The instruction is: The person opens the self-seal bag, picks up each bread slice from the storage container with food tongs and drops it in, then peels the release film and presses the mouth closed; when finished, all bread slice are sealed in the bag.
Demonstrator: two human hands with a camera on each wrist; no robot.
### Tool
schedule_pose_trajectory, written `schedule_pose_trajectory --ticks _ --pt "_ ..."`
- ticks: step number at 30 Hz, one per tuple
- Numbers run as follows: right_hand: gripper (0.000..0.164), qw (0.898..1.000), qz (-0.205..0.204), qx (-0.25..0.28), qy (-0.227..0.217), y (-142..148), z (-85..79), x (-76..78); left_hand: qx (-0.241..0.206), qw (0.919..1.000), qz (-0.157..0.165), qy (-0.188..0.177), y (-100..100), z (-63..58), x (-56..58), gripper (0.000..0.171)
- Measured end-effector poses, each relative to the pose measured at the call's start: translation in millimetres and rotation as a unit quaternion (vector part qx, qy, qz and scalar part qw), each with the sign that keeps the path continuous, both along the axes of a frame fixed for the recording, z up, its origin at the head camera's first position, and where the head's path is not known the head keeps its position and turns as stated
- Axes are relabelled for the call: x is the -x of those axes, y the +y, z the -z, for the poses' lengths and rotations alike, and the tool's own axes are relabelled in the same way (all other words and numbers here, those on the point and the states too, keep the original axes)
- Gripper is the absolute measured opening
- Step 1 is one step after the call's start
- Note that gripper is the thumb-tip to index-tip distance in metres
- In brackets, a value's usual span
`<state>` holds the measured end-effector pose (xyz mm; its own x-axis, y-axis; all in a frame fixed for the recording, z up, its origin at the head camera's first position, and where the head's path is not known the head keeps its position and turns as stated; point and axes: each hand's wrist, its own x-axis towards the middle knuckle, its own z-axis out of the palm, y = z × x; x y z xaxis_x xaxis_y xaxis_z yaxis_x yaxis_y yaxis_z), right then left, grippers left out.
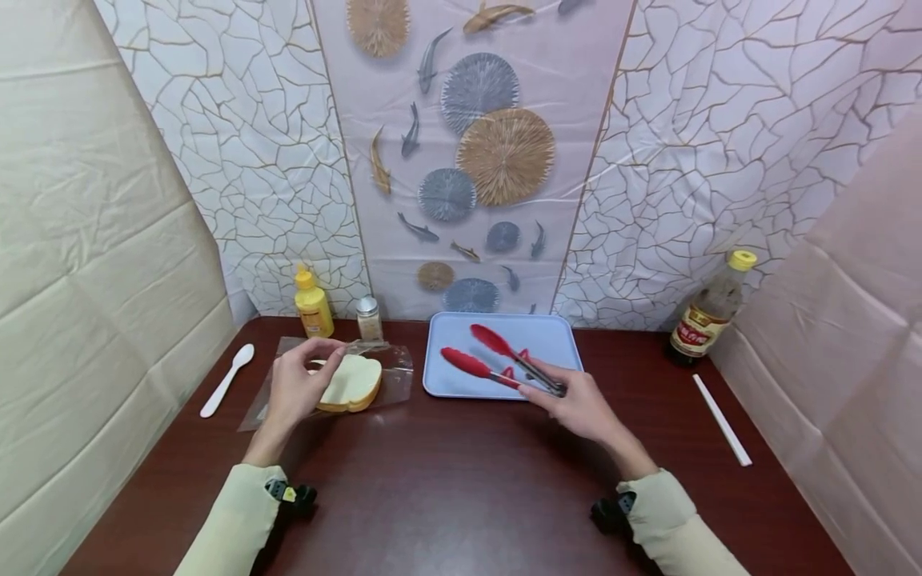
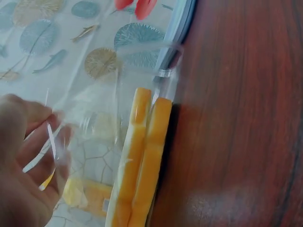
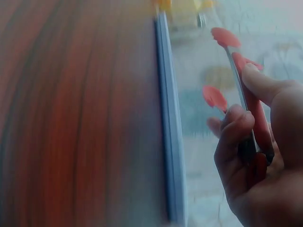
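My left hand (image 1: pixel 298 386) pinches the thin edge of a clear plastic bag (image 1: pixel 398 376) between thumb and fingers; the raised film shows in the left wrist view. Two stacked bread slices (image 2: pixel 142 156) lie flat at the bag, beside that hand, with pale tops and golden crusts. My right hand (image 1: pixel 579 404) grips a pair of red-tipped metal tongs (image 3: pixel 251 109) by the handles. The arms of the tongs are spread apart, and their red heads hang above a light blue tray (image 1: pixel 450 328). Nothing is between the heads.
Behind the bread stand a yellow squeeze bottle (image 1: pixel 314 308) and a shaker (image 1: pixel 370 320). A white spoon (image 1: pixel 227 381) lies at the far left. On the right are a dark sauce bottle (image 1: pixel 702 320) and a white stick (image 1: pixel 723 420). Fabric walls enclose the brown table (image 1: pixel 446 488).
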<state>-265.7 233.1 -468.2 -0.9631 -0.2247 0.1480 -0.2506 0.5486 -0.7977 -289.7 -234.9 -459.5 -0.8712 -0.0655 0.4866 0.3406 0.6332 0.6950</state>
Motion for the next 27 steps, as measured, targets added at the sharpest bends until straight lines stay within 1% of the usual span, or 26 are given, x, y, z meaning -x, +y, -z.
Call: schedule_pose_trajectory --ticks 3,6,9,12,15,18,23,27 --pt "0.073 0.999 0.04 0.0 -0.009 27.3 5.1 0.5 0.013 0.9991 0.037 -0.018 -0.5 3.4 -0.4 0.016" --pt "0.074 0.998 0.067 -0.002 -0.018 51.7 11.1 0.2 0.032 0.9972 0.061 -0.028 -0.9 7.6 -0.5 0.013" --pt "0.077 0.996 0.089 -0.01 -0.027 72.5 14.2 -0.7 0.046 0.9961 0.068 -0.032 -1.9 10.9 -1.1 0.009" --pt "0.083 0.993 0.113 -0.021 -0.035 91.8 13.0 -0.9 0.052 0.9955 0.07 -0.037 -2.7 13.7 -0.7 0.008" --pt "0.088 0.989 0.137 -0.038 -0.04 110.7 9.7 -0.2 0.054 0.9938 0.079 -0.057 -2.5 15.2 0.2 0.009" --pt "0.088 0.986 0.157 -0.054 -0.035 127.9 7.8 0.8 0.054 0.9909 0.09 -0.083 -1.2 16.3 2.5 0.011" --pt "0.086 0.982 0.174 -0.068 -0.027 147.7 10.5 0.5 0.065 0.9867 0.104 -0.107 -0.6 18.6 5.3 0.009" --pt "0.086 0.982 0.176 -0.067 -0.029 153.6 13.8 0.2 0.076 0.9834 0.114 -0.119 -2.7 19.0 6.2 0.007"
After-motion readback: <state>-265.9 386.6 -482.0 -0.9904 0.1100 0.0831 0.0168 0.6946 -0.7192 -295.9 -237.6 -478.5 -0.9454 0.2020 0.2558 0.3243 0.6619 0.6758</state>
